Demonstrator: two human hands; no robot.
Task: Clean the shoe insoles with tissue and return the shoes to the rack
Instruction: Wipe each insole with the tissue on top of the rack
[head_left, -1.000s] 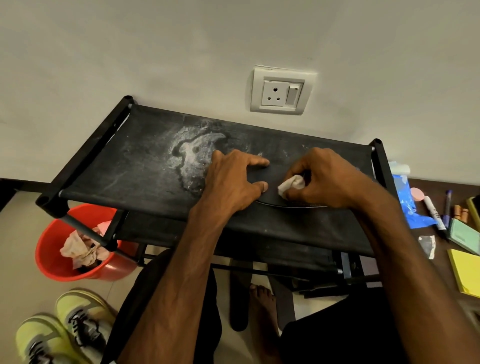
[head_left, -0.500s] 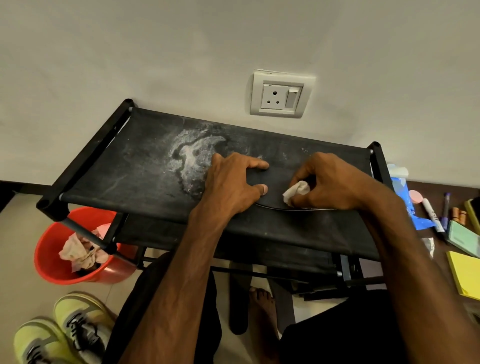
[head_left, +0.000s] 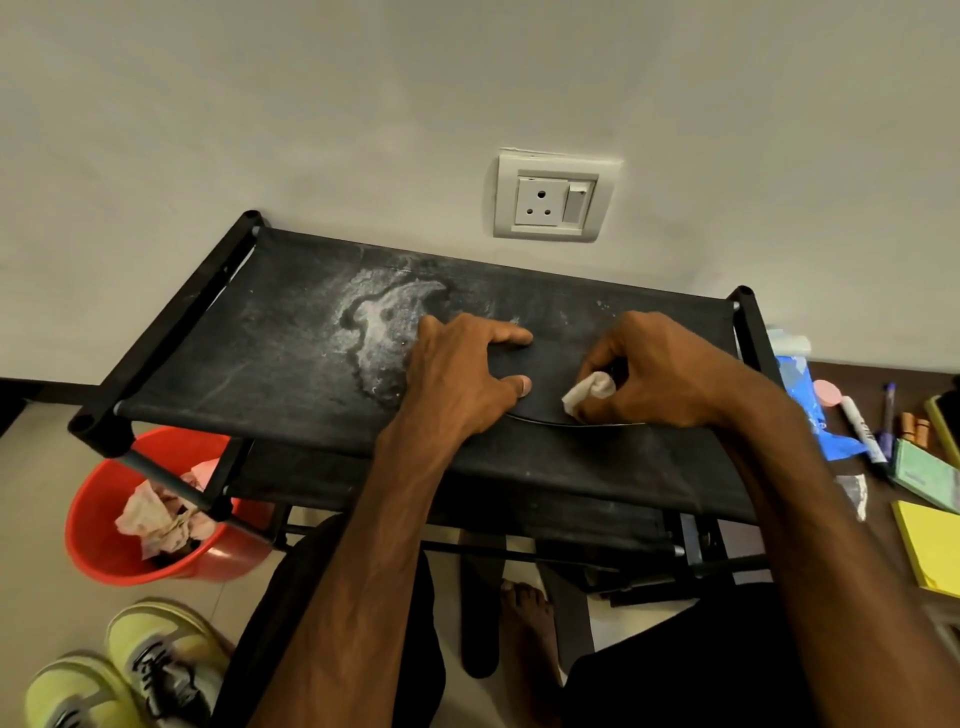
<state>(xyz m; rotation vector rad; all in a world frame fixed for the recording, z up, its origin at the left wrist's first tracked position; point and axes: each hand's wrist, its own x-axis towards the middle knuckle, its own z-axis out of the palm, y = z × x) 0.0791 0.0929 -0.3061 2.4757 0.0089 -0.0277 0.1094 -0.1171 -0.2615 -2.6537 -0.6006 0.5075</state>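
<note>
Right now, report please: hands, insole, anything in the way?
Left hand presses black insole flat on rack top. Right hand pinches tissue on insole. White stain beside left hand, not blocking.

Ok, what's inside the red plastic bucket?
Crumpled pinkish-white tissues lie in the red plastic bucket. The black fabric shoe rack covers its far side, and the tissues hide most of the bottom.

Wall socket (head_left: 553, 200); red bucket (head_left: 88, 525) left; markers (head_left: 860, 426), yellow pad (head_left: 930, 551), perhaps sticky notes, right.
</note>
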